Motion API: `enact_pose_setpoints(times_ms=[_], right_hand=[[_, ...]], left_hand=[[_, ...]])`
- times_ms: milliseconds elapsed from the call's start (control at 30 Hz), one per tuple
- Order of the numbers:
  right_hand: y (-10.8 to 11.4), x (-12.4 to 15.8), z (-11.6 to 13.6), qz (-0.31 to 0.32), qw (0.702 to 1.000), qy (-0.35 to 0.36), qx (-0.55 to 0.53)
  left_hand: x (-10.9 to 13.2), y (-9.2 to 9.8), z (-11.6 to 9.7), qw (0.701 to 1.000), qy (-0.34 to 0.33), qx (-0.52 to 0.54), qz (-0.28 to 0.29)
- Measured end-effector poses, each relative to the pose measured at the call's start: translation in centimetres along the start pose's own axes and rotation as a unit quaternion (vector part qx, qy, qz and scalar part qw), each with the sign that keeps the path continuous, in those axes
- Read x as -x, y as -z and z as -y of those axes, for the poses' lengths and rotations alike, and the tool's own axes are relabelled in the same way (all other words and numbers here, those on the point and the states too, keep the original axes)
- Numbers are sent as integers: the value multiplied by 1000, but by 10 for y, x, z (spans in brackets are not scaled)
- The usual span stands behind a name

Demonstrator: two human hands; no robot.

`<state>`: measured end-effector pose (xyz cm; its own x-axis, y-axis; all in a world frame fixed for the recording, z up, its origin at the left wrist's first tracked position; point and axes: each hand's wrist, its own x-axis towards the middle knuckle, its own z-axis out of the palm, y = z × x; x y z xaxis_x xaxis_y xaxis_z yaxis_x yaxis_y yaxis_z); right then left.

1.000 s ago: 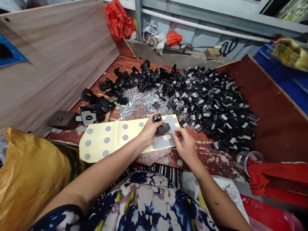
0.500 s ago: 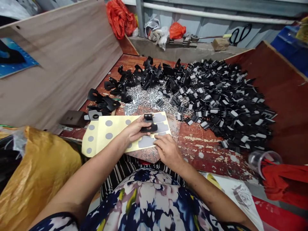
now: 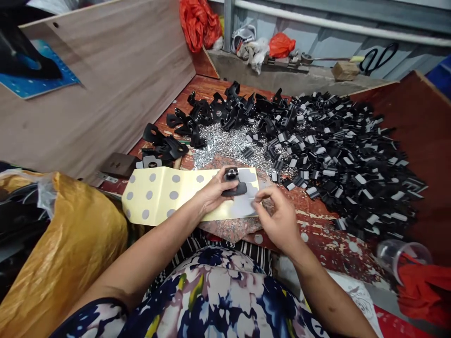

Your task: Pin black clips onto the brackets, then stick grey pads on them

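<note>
My left hand [image 3: 214, 191] holds a black clip [image 3: 237, 188] by its left side, above a yellow backing sheet [image 3: 186, 192] with grey round and larger grey shaped stickers. At the sheet's right end, my right hand [image 3: 276, 213] pinches the edge of a grey sticker [image 3: 243, 206], which looks partly lifted and is blurred. Beneath the sheet lies a speckled stone slab [image 3: 230, 229]. Behind it are a heap of small silvery metal pieces [image 3: 225, 141] and several black clips [image 3: 197, 112].
A large pile of black clips with grey pads [image 3: 345, 155] covers the right of the red table [image 3: 317, 213]. Wooden boards [image 3: 105, 75] wall the left side. A brown block [image 3: 119, 165] sits at left, a yellow sack [image 3: 88, 230] nearer me, a clear cup [image 3: 403, 253] at right.
My right hand has risen slightly from the sheet, pulling at the grey sticker. The sheet lies flatter and shows more of its left part. The view has shifted left.
</note>
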<state>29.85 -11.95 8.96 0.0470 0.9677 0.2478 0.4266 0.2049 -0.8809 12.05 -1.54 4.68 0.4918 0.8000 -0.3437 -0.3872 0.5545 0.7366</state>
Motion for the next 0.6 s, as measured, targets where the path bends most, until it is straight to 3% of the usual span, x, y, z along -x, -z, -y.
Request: enact_pose_setpoints(times_ms=[33, 100, 200, 600], right_hand=[[-2, -5, -9, -49, 999, -7, 0], [-9, -13, -26, -85, 995, -25, -33], [-19, -16, -37, -87, 993, -44, -69], [-30, -13, -34, -78, 996, -27, -35]], left_hand=[[5, -2, 0, 1000, 7, 19, 10], [16, -5, 0, 998, 22, 56, 29], [28, -12, 2, 995, 17, 89, 40], [36, -17, 4, 994, 8, 92, 64]])
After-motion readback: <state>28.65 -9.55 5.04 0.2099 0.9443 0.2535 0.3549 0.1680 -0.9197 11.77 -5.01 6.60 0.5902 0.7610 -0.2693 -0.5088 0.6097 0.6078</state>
